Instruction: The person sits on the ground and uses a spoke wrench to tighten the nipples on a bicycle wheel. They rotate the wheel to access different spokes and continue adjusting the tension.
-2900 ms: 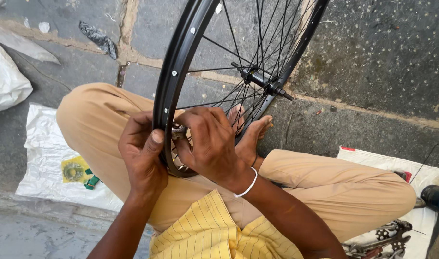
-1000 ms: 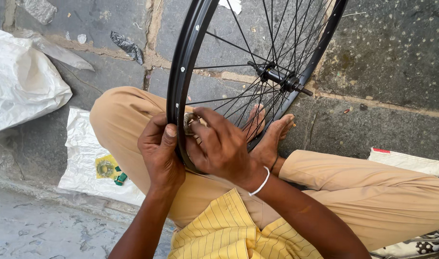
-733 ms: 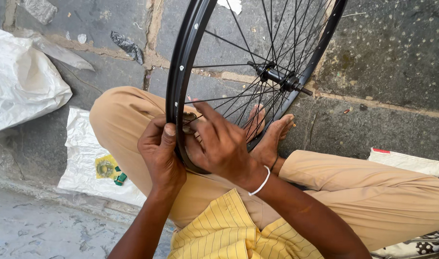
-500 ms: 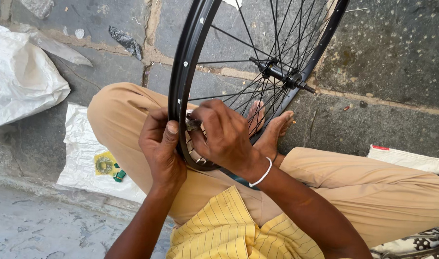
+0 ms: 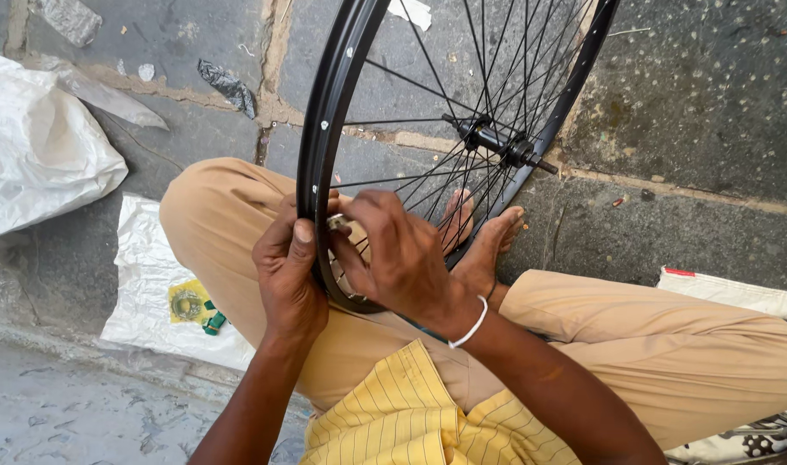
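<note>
A: So, what is changing around the wheel (image 5: 342, 129) right now?

B: Compared with half a second back, the right hand (image 5: 402, 258) is sitting a touch higher on the inner side of the rim, and the small metal tool (image 5: 336, 222) is showing between its thumb and forefinger, right against the rim. A second ago the fingers were spread more loosely over the spokes (image 5: 428, 185).

A: Meaning what for the work?

B: My judgement: the hand is settling back onto a spoke end at the rim, so the spoke-by-spoke adjusting is carrying on, not finishing.

A: And the left hand (image 5: 288, 275)?

B: It is clasping the rim from the outer side, thumb lying flat along the black edge, steadying it. The right hand is pinching the tool; I cannot tell how tightly.

A: Where is the wheel lying relative to those 2 hands?

B: It is standing upright on edge, its lowest part passing between both palms and resting over the crossed legs (image 5: 221, 224). The hub (image 5: 496, 142) is sitting up and away from the grip, above the bare feet (image 5: 484, 250). A plastic sheet (image 5: 152, 293) with 1 small yellow packet is lying left of the wheel.
</note>
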